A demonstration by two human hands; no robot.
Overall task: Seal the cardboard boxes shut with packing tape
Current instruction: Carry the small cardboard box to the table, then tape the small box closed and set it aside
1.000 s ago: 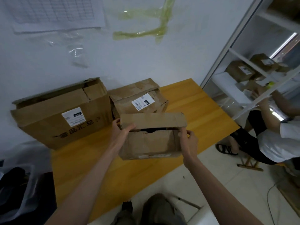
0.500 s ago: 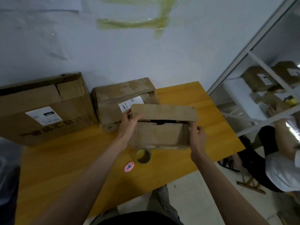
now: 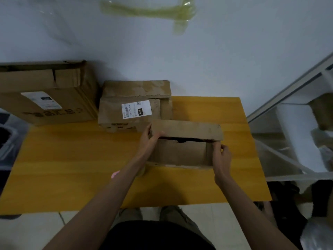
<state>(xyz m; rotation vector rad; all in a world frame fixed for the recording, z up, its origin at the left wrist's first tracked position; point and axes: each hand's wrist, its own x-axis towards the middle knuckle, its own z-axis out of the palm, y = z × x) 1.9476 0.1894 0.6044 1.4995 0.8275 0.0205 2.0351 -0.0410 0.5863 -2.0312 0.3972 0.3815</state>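
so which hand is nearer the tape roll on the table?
Left. The left hand grips the small box's left end, just above the tape roll by its forearm; the right hand holds the far end.

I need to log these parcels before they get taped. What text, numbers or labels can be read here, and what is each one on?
"220", white on a black patch: white shipping label on the middle box.
"220-220-040" or similar, blurred and uncertain: same label.
Barcode and small print there: too small to read.
Label on the large box: blurred, unreadable.
Dark characters printed on that box: unreadable.
Box in the hands: no text visible.
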